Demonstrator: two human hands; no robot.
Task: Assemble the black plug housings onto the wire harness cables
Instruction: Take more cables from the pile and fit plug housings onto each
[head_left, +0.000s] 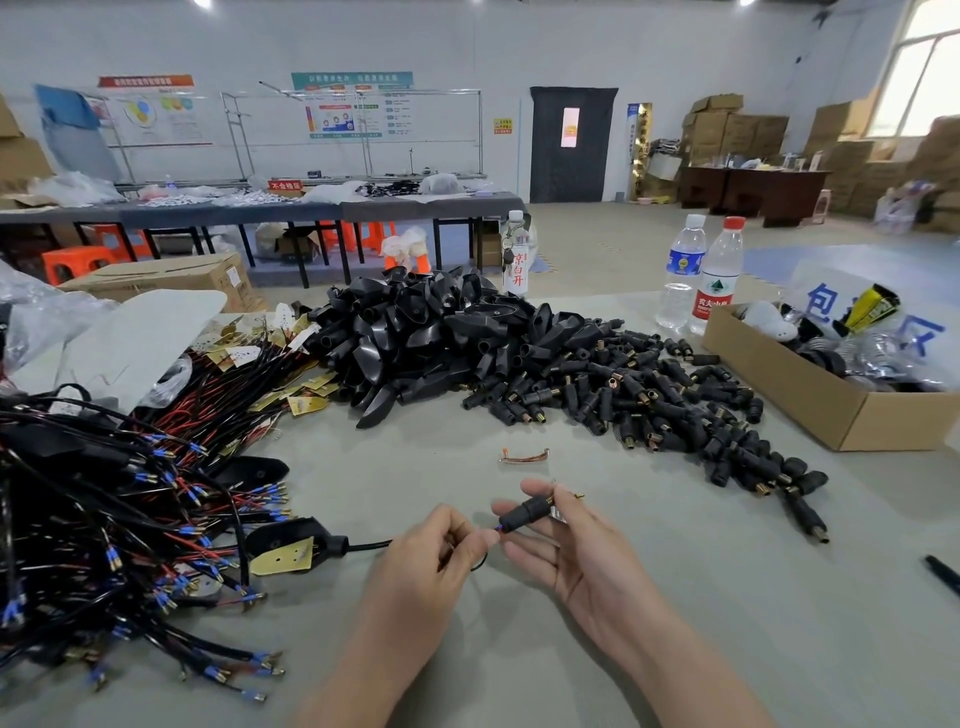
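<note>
Head view: one plug housing (524, 513) is gripped in the curled fingers of the right hand (576, 556), its long axis running lower left to upper right, its lower mouth turned toward the left hand (441, 551) — whose fingertips pinch one cable (369, 545) just at that mouth. Loose housings (649, 395) and harness cables (130, 519) are heaped on the table, too many to count; three bottles (719, 275) are seen behind.

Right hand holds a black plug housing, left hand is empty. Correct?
Not quite. In the head view the left hand is not empty: its fingers pinch the cable end at the black plug housing, which the right hand does hold.
</note>
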